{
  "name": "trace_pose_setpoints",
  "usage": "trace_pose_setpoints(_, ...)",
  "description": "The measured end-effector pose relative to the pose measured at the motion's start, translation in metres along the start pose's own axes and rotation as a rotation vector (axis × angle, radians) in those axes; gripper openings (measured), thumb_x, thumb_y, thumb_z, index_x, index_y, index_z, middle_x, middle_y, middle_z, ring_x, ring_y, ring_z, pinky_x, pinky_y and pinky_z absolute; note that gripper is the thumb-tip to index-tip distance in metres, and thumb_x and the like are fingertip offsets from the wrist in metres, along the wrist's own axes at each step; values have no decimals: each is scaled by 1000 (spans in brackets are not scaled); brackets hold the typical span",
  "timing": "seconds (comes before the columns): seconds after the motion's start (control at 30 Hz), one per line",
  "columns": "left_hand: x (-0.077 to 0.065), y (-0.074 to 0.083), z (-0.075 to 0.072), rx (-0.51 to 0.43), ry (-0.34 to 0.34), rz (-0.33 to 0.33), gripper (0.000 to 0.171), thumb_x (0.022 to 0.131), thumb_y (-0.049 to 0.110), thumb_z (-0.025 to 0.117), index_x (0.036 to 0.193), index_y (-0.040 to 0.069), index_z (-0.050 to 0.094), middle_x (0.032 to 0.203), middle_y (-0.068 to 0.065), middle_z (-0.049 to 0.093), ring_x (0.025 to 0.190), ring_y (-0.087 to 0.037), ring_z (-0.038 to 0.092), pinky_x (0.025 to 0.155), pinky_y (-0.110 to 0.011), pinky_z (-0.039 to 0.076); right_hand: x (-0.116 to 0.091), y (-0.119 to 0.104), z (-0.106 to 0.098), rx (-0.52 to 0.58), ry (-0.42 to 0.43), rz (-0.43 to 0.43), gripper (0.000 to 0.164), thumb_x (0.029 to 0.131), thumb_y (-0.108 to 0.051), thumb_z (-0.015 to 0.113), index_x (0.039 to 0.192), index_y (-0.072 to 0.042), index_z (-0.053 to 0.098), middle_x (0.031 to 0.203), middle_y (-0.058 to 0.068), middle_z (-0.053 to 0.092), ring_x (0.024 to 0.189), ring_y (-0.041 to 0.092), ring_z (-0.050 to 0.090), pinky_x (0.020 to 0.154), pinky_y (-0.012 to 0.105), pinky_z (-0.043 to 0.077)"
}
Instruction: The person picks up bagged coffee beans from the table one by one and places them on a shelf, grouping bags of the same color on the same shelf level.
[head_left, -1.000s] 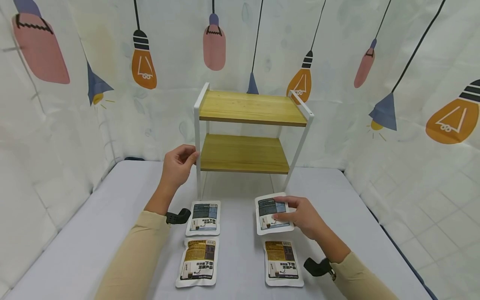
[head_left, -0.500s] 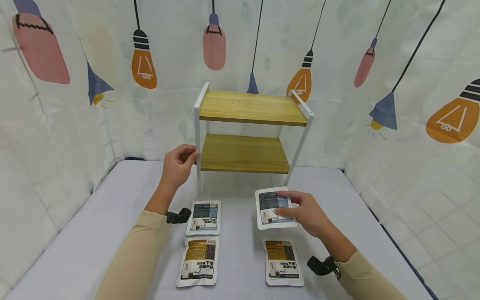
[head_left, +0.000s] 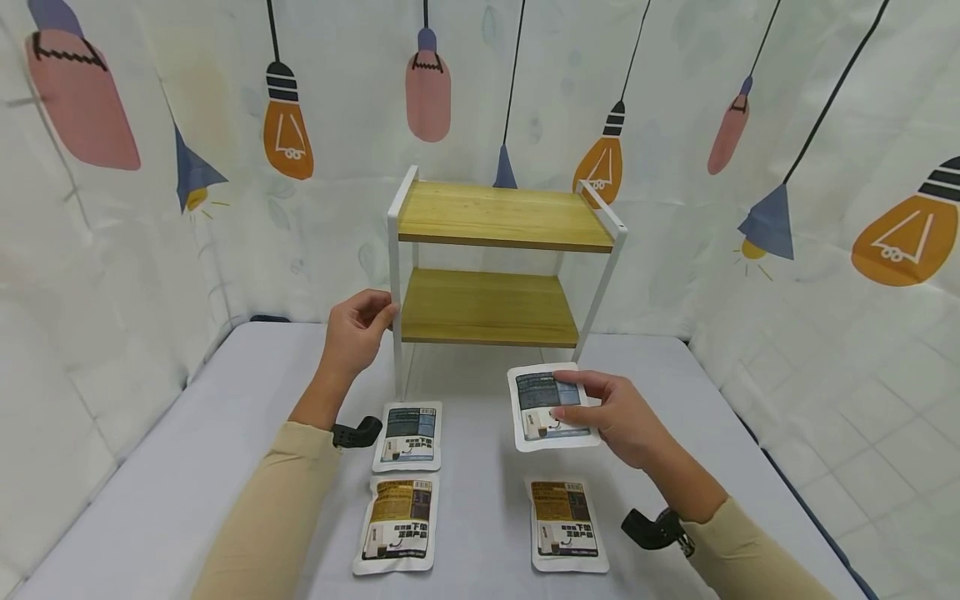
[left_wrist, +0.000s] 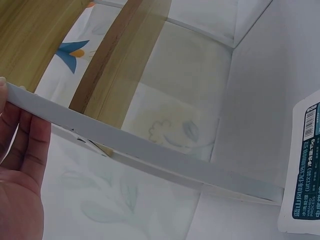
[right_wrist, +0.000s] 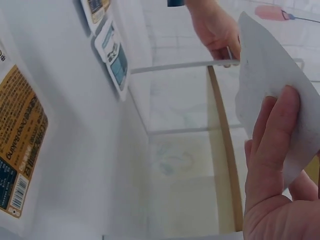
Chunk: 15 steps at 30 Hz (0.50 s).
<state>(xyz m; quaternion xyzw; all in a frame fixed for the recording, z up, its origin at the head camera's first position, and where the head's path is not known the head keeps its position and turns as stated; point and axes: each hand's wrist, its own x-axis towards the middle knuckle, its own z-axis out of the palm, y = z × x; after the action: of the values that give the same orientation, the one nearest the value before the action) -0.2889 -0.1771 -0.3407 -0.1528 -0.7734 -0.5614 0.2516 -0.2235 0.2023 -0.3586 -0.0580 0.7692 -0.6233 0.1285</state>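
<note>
My left hand (head_left: 358, 333) pinches the left front post (left_wrist: 150, 145) of a small two-tier shelf (head_left: 504, 215) with wooden boards and a white frame. In my right hand (head_left: 618, 417) is a white coffee pouch with a blue label (head_left: 534, 410), held above the table in front of the shelf. The right wrist view shows its plain white back (right_wrist: 275, 70), with fingers pressed on it. Another blue-labelled pouch (head_left: 408, 436) lies flat by the shelf's left post. Nearer the front lie two brown-labelled pouches, a left one (head_left: 397, 525) and a right one (head_left: 567, 527).
The shelf stands toward the back of a white-covered table (head_left: 472, 533). Behind it and at both sides hang white curtains (head_left: 337, 225) printed with lamps. A dark band with a small camera sits on each wrist.
My right hand has raised the blue-labelled pouch away from the table, up toward the lower shelf. The left hand keeps its place on the post.
</note>
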Motion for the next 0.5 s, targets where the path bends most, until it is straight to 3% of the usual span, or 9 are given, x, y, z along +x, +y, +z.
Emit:
trace_pose_setpoints(0.13,0,1,0,1,-5,-4,21,100,7,65,111,-10,68,98,-29,69,80,-36,64,70,-11,53,-2,-8,-1,7,-6,-9,66,86,-12,84,146,-10,58,139,20,53,103,25,70,85,34,63)
trace_pose_setpoints(0.37,0,1,0,-6,-13,-2,21,100,6,65,111,-11,68,98,-30,69,75,-14,63,70,-10,52,-6,-24,-4,21,-21,-33,67,87,-11,82,148,-9,55,141,20,52,104,27,71,86,34,62)
trace_pose_setpoints(0.5,0,1,0,6,-13,-10,20,100,7,65,111,-10,68,99,-29,69,75,-12,63,70,-10,53,-8,-32,-8,27,-33,-54,68,88,-11,81,149,-10,53,143,21,51,104,27,72,86,34,62)
